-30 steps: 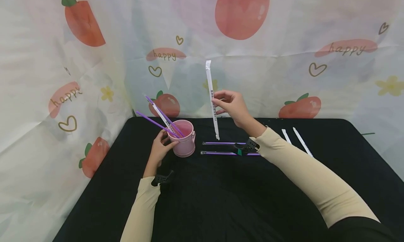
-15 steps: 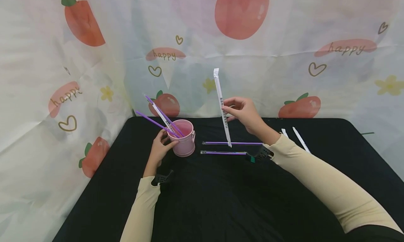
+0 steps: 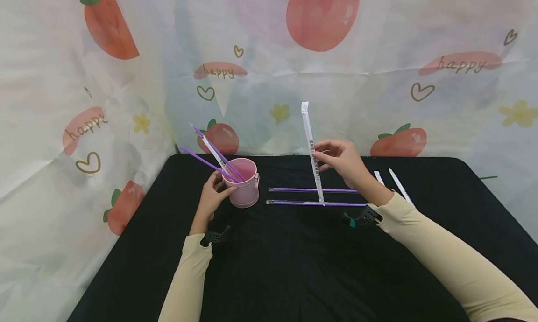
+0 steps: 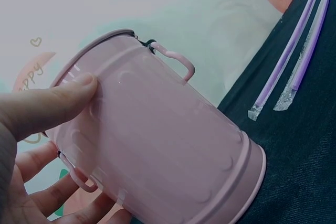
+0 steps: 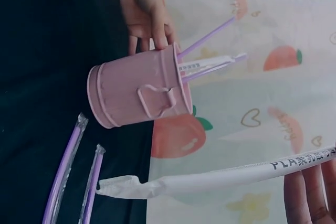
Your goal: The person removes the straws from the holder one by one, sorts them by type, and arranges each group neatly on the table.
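A pink metal bucket (image 3: 245,195) with small side handles stands on the black table. My left hand (image 3: 210,198) grips its rim side, thumb on the front wall and fingers behind, as the left wrist view shows. Leaning out of the bucket are purple straws (image 3: 201,161) and a white paper-wrapped straw (image 5: 207,64). My right hand (image 3: 340,159) pinches another white paper-wrapped straw (image 3: 312,147) near its middle, almost upright. Its lower end overlaps the nearer of two purple straws in clear wrappers (image 3: 294,203) on the table.
Two more white wrapped straws (image 3: 401,186) lie at the right, partly behind the right forearm. The other purple straw (image 3: 290,190) lies parallel, farther back. A printed fabric backdrop (image 3: 260,98) rises behind the table's back edge.
My right hand has moved right and down toward me, carrying the white wrapped straw away from the bucket. The left hand keeps its hold on the bucket.
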`<action>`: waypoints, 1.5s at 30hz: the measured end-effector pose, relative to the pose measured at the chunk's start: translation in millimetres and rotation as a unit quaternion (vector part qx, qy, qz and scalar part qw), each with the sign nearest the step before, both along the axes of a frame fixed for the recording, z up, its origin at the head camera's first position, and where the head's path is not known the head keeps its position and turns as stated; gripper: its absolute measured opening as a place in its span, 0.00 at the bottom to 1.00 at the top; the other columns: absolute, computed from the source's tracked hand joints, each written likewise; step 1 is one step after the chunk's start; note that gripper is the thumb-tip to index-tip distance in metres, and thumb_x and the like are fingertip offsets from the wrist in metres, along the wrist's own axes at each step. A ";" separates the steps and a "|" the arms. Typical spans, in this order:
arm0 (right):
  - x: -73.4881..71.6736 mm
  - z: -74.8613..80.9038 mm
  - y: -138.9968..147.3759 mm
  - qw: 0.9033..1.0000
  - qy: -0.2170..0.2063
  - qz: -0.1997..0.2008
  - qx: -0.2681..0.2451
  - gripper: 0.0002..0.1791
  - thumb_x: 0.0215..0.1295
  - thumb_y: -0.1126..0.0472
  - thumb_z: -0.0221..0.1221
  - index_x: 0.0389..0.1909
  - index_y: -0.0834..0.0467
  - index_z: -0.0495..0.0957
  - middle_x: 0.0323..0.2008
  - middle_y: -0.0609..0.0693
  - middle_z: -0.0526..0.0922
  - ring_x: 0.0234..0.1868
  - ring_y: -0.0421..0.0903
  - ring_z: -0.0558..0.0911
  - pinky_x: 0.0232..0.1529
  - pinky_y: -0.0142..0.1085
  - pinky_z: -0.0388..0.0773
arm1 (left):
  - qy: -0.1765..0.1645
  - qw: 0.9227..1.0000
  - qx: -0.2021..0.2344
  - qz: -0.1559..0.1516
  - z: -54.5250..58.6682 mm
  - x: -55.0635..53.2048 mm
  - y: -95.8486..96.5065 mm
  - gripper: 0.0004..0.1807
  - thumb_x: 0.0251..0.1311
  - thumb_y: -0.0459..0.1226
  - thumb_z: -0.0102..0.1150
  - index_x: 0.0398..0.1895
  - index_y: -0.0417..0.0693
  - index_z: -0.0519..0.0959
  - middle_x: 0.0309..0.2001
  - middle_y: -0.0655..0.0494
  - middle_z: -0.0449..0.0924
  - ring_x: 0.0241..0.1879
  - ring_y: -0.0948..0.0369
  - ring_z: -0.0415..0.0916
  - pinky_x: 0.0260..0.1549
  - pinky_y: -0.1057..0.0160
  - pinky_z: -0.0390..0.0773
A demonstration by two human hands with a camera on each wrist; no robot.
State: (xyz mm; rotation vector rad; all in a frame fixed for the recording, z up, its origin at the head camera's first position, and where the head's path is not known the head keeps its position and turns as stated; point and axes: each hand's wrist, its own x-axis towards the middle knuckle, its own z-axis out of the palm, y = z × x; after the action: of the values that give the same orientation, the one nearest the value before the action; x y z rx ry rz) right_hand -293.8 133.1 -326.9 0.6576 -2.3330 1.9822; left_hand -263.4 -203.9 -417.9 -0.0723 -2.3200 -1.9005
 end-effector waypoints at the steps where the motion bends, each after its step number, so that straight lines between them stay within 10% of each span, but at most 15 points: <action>1: 0.8 -1.5 2.8 1.000 -0.002 -0.001 0.002 0.07 0.62 0.64 0.60 0.41 0.60 0.79 0.32 0.38 0.83 0.32 0.36 0.83 0.31 0.33 0.84 | 0.000 1.000 0.001 -0.001 -2.4 -1.9 -0.8 0.34 0.53 0.28 0.63 0.64 0.34 0.61 0.62 0.33 0.63 0.65 0.39 0.61 0.64 0.43 0.63; 10: 5.8 -16.9 32.5 1.000 -0.003 -0.003 0.007 0.06 0.61 0.64 0.61 0.39 0.54 0.80 0.32 0.38 0.84 0.31 0.35 0.83 0.30 0.33 0.84 | 0.013 1.000 0.003 0.007 -22.9 -14.1 -5.6 0.34 0.52 0.30 0.65 0.63 0.38 0.63 0.62 0.36 0.65 0.64 0.41 0.63 0.64 0.44 0.65; 21: 12.7 -23.1 64.9 1.000 0.001 -0.020 0.022 0.06 0.61 0.66 0.60 0.38 0.54 0.80 0.31 0.36 0.85 0.31 0.34 0.84 0.28 0.32 0.83 | -0.001 1.000 0.026 -0.004 -9.0 -5.9 -3.3 0.35 0.52 0.26 0.64 0.64 0.34 0.61 0.64 0.32 0.62 0.65 0.37 0.61 0.63 0.40 0.63; 32: 14.2 -31.1 106.9 0.997 0.003 -0.055 0.061 0.08 0.62 0.67 0.58 0.40 0.54 0.80 0.32 0.32 0.84 0.33 0.30 0.83 0.28 0.30 0.83 | 0.007 1.000 0.008 0.009 -22.7 -12.7 -6.0 0.35 0.53 0.29 0.64 0.65 0.39 0.62 0.64 0.36 0.64 0.64 0.40 0.63 0.63 0.43 0.65; 45: 15.5 -36.7 158.9 0.991 -0.012 -0.089 0.096 0.08 0.64 0.65 0.58 0.39 0.50 0.79 0.31 0.30 0.83 0.31 0.29 0.82 0.28 0.29 0.83 | 0.001 1.000 0.001 -0.001 4.1 4.9 2.5 0.35 0.54 0.28 0.62 0.66 0.35 0.59 0.65 0.32 0.61 0.65 0.38 0.61 0.64 0.41 0.63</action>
State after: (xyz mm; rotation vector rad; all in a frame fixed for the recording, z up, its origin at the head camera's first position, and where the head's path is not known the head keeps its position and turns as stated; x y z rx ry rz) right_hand -278.3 292.0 -363.6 0.4144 -2.5189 1.7189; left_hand -258.5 -201.4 -413.8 -0.0771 -2.3179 -1.9024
